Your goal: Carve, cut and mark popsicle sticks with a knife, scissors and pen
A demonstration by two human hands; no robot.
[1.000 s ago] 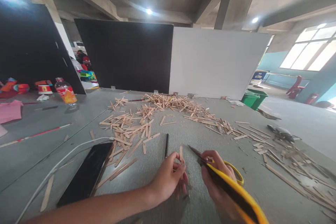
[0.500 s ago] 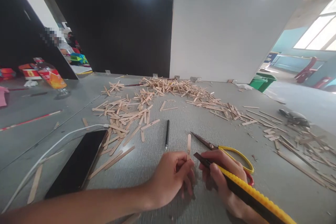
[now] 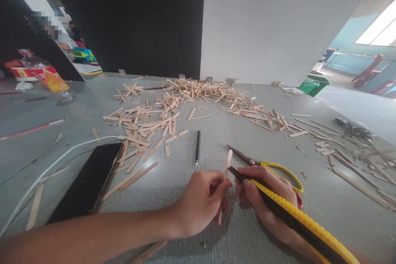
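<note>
The left hand (image 3: pixel 201 200) is pinching a craft stick (image 3: pixel 229 158) over the desk (image 3: pixel 185 251), while the right hand (image 3: pixel 266 215), gripping a yellow utility knife (image 3: pixel 297 218), is bringing its blade (image 3: pixel 233 171) to the stick's edge, closing their earlier gap

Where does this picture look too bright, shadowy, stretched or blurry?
In the head view, the window is washed out white; in that view, a soft shadow darkens the table by the left hand; also head view, the bottle leans, probably lens distortion, and blocky pixels mask a patch at upper left.
</note>
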